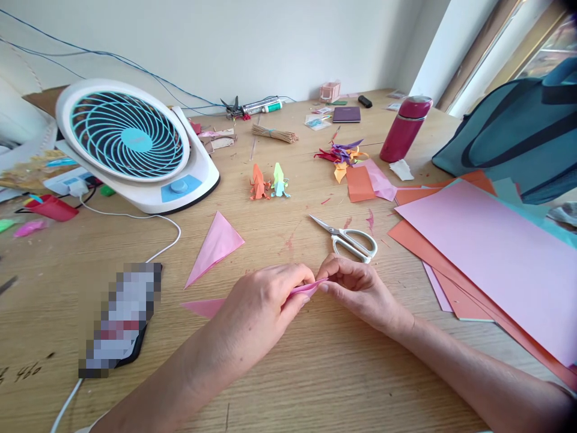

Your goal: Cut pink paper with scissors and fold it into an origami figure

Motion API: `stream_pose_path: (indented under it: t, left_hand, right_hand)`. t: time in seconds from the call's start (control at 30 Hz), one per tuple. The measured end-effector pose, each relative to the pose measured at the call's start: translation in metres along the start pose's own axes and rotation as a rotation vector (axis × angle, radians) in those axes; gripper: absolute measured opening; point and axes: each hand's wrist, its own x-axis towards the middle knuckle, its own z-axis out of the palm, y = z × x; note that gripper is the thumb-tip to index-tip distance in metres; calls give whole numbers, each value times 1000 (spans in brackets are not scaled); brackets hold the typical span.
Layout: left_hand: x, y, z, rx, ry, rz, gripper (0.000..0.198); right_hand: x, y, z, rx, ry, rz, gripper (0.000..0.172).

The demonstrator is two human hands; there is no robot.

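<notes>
Between my hands is a folded piece of pink paper (311, 288), raised a little above the wooden table. My left hand (265, 294) grips it between thumb and fingers, hiding much of it. At its right tip, the thumb and index finger of my right hand (356, 288) pinch the paper. A pink pointed piece of paper (205, 308) shows beyond my left hand; whether it joins the held piece I cannot tell. Farther off lies a folded pink triangle (216, 248). Scissors (345, 237) with white handles lie just beyond my right hand.
A white fan (130, 138) stands at the back left, a phone (121, 319) with a cable nearer. Orange and green folded figures (258, 182) stand mid-table. Large pink and orange sheets (491, 258) cover the right side, near a red bottle (406, 127) and a teal bag (514, 132).
</notes>
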Motion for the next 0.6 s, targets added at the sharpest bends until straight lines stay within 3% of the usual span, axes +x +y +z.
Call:
stream_pose_path:
  t: [0.37,0.6]
  left_hand:
    - [-1,-2,0,27,60,15,19]
    - [1,-6,-1,177,139,129,19]
  right_hand:
    - [0,2,1,67,26,93,23]
    - [-3,-1,4,-5,24,106,25]
